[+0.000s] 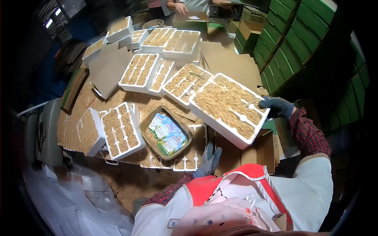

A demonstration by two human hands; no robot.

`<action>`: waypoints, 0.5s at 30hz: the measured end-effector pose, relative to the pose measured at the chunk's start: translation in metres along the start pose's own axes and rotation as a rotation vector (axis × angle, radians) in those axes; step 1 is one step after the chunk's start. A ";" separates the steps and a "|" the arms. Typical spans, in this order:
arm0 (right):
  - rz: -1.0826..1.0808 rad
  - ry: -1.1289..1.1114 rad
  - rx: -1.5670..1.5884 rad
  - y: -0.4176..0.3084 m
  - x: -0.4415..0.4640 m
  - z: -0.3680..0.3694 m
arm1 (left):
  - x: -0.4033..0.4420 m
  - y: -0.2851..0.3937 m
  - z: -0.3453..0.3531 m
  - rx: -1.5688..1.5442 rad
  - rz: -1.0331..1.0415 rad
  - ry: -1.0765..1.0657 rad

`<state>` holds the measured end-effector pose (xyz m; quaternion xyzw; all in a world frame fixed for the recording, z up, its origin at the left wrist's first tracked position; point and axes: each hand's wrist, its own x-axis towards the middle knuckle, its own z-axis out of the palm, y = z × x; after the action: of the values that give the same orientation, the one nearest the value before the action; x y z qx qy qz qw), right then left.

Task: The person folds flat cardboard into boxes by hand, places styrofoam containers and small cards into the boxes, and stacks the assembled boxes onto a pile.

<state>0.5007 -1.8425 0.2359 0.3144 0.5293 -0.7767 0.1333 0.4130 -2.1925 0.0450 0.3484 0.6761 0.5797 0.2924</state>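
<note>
A white foam box (230, 106) filled with light brown grainy material lies tilted at the table's right side, above an open cardboard carton (258, 151). My right hand (277, 107), in a dark glove, is at the box's right end, its fingers over the rim. My left hand (208, 160), in a grey-blue glove, is below the box near the table's front edge, fingers apart, with nothing visible in it. Left of it stands an open box (144, 118) holding blue and green printed packets (167, 133). Another filled foam box (122, 131) stands further left.
More filled foam boxes (139, 70) and cardboard sheets (230, 63) cover the back of the table. Green cartons (291, 43) are stacked at the right. A co-worker's hand (180, 8) is at the far side. Clear plastic (78, 196) lies at the lower left.
</note>
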 end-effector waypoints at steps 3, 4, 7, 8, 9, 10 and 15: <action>-0.081 0.024 -0.181 -0.012 -0.082 -0.021 | 0.015 0.035 -0.011 -0.154 -0.051 -0.069; -0.056 0.038 -0.304 -0.014 -0.100 -0.027 | 0.018 0.034 -0.011 -0.158 -0.034 -0.089; 0.136 0.054 -0.590 -0.008 -0.122 -0.025 | 0.027 0.026 -0.001 -0.145 0.011 -0.138; 0.194 0.046 -0.740 -0.004 -0.120 -0.022 | 0.029 0.025 0.003 -0.143 0.023 -0.154; 0.159 0.075 -0.760 0.000 -0.120 -0.010 | 0.029 0.024 0.007 -0.137 0.035 -0.169; 0.165 0.033 -0.748 0.008 -0.111 -0.008 | 0.029 0.023 0.012 -0.130 0.047 -0.188; 0.172 0.009 -0.502 0.044 -0.087 0.000 | 0.046 0.031 -0.004 -0.117 0.083 -0.225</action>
<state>0.5911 -1.8712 0.2582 0.3188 0.6771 -0.6056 0.2704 0.3871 -2.1547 0.0764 0.4213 0.5890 0.5871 0.3620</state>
